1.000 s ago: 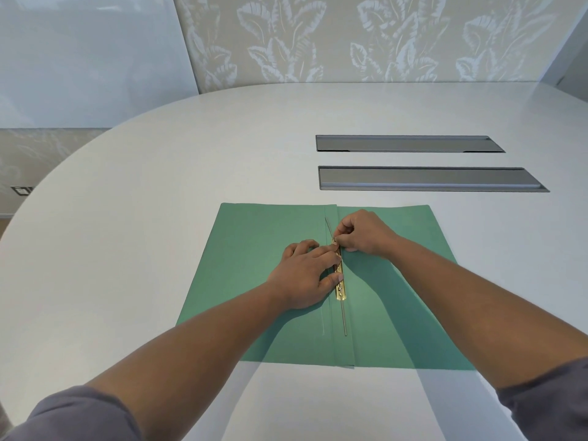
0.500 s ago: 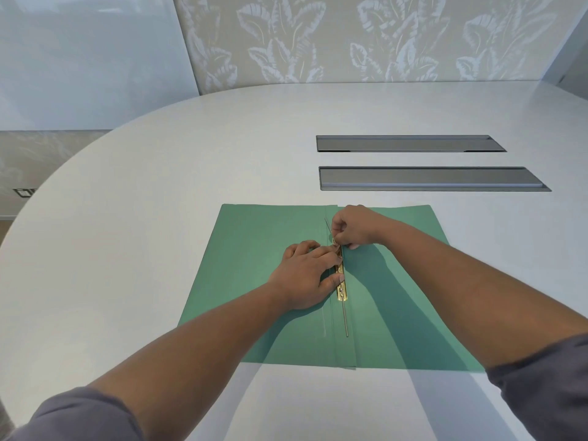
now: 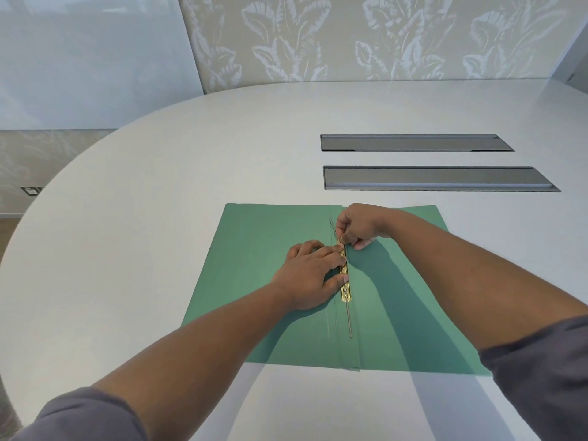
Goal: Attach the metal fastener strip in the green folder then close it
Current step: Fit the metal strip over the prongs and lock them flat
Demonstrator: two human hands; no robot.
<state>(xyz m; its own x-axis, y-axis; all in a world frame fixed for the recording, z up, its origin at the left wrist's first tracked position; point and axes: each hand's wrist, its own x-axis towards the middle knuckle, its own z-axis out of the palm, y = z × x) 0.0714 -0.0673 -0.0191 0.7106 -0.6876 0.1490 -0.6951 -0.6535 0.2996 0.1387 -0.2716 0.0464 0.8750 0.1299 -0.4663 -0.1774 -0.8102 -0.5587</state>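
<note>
Currently the right hand (image 3: 361,226) is pinching a thin prong (image 3: 334,229) at the fastener strip's (image 3: 344,283) far end. The left hand (image 3: 310,275), fingers flat, is pressing the strip onto the green folder (image 3: 254,259). The prong is likely risking a kink if bent off its slot.

Green folder (image 3: 254,281) open flat on the table, gold metal fastener strip (image 3: 344,286) along its spine.

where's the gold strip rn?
Head view: strip lies along the open folder's spine, left hand pressing it, right hand pinching its far end.

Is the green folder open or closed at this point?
Open. The folder lies spread flat on the table, both halves showing, with the fastener strip exposed along the spine.
</note>
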